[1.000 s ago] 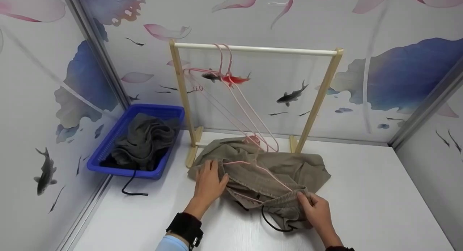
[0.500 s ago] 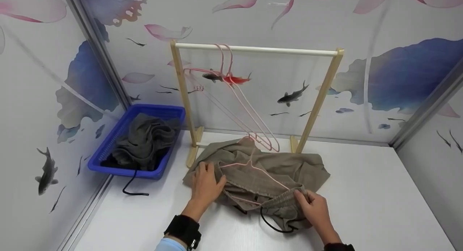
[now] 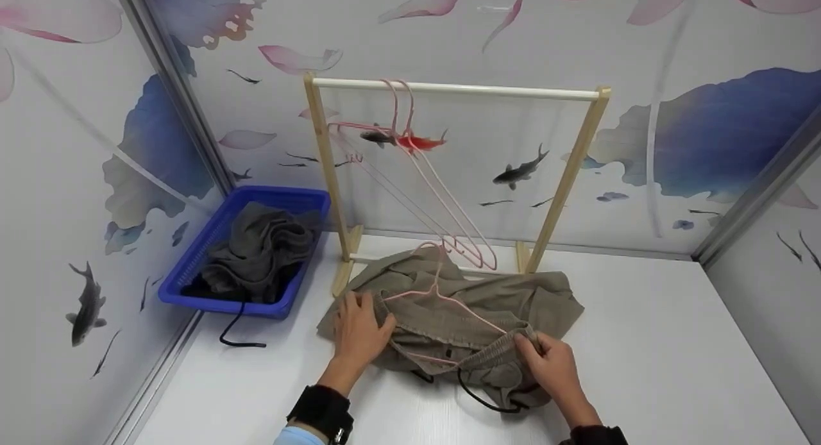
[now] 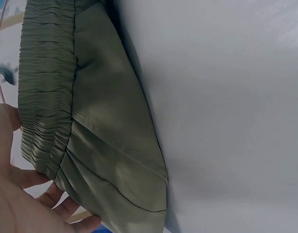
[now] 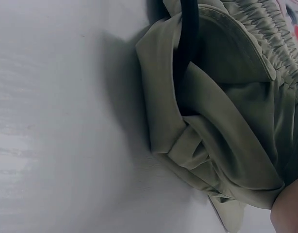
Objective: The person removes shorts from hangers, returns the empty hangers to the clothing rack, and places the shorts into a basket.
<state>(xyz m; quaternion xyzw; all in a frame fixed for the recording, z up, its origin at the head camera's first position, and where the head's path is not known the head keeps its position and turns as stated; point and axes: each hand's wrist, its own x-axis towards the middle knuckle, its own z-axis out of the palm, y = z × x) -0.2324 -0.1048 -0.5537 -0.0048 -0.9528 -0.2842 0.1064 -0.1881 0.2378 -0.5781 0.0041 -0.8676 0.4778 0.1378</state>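
Olive-brown pants (image 3: 513, 291) with an elastic waistband lie on the white table, the waist opening toward me. Inside that opening sits a pink wire hanger (image 3: 437, 290), its hook pointing away toward the rack. My left hand (image 3: 360, 326) holds the waistband's left side, thumb at the inner edge and fingers outside, as the left wrist view shows the waistband (image 4: 47, 87) close up. At the right end, my right hand (image 3: 550, 361) pinches the waistband between thumb and fingers. A black drawstring (image 3: 478, 400) loops out at the front.
Behind the pants stands a wooden rack with a white rail (image 3: 500, 91). Pink hangers (image 3: 412, 105) hang from it. To the left, a blue basket (image 3: 292, 192) holds a dark grey garment (image 3: 266, 252), whose black cord (image 3: 232, 324) trails onto the table. Printed walls enclose the table.
Both hands have shifted slightly left with the waistband between them. The hanger in the waist has moved left too, and its hook now shows more plainly over the cloth.
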